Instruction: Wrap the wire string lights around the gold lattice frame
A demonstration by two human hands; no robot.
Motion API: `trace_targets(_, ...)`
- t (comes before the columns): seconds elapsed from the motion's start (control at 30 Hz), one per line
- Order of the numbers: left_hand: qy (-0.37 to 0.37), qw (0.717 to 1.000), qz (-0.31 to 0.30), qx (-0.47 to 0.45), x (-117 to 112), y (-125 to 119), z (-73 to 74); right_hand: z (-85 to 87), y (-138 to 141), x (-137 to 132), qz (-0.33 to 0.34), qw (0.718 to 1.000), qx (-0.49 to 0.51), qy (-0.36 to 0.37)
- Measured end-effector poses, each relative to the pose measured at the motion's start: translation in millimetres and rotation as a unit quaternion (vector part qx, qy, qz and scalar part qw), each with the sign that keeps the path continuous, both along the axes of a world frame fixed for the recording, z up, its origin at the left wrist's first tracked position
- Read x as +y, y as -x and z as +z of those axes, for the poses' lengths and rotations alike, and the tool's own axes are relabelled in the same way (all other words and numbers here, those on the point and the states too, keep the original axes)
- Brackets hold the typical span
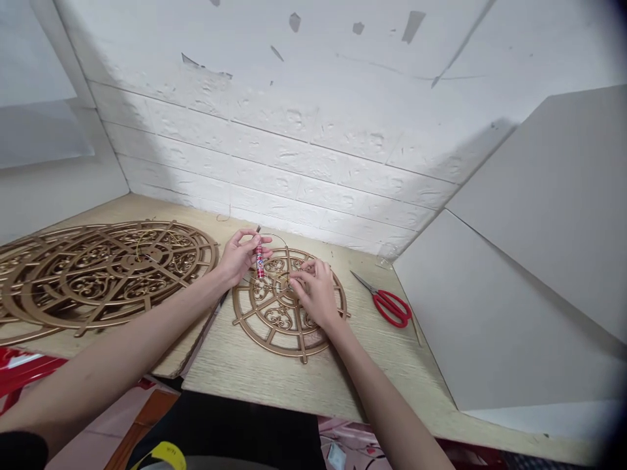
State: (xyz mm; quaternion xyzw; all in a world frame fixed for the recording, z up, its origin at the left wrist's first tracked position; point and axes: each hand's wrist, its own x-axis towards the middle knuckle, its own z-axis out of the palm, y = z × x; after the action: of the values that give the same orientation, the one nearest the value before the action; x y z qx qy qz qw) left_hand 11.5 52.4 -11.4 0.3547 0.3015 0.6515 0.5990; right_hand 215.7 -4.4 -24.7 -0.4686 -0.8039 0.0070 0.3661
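Observation:
My left hand (242, 256) is closed around a small red tube (260, 261) with printed lettering, held upright over the left part of a round gold lattice ornament (277, 318). A short dark tip shows above those fingers. Near the ornament's middle, my right hand (316, 287) pinches a thin wire or cord; the fingertips hide its end. That thin strand (280, 236) arcs between my two hands above the lattice. The ornament lies flat on the pale wooden table (230, 365).
On the left, several larger gold lattice rounds (112, 274) lie overlapping. Red-handled scissors (389, 305) rest right of my right hand, points toward the wall. A white brick-patterned wall (274, 156) closes the back, and grey-white panels (470, 313) lean at the right.

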Motion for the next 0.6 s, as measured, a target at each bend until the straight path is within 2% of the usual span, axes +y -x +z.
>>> trace_targets(0.13, 0.003, 1.0, 0.003, 0.001, 3, 2, -3.2, -4.0, 8, -1, 0.01, 0.998, 0.002, 0.057)
trace_targets(0.23, 0.012, 1.0, 0.006, -0.007, 6, 3, -6.3, -6.2, 6, 5, 0.013, 0.992, 0.093, 0.086)
trace_targets(0.3, 0.024, 1.0, 0.011, -0.014, 8, 4, -8.5, -6.7, 1, 10, 0.019, 0.976, 0.186, 0.113)
trace_targets(0.37, 0.034, 0.999, 0.017, -0.023, 9, 5, -10.6, -6.1, -5, 15, 0.041, 0.944, 0.287, 0.154)
trace_targets(0.47, 0.041, 0.998, 0.026, -0.039, 12, 7, -12.3, -3.7, -11, 18, 0.067, 0.88, 0.416, 0.219)
trace_targets(0.6, 0.057, 0.996, 0.037, -0.051, 14, 8, -11.3, 0.8, -12, 17, 0.083, 0.82, 0.498, 0.268)
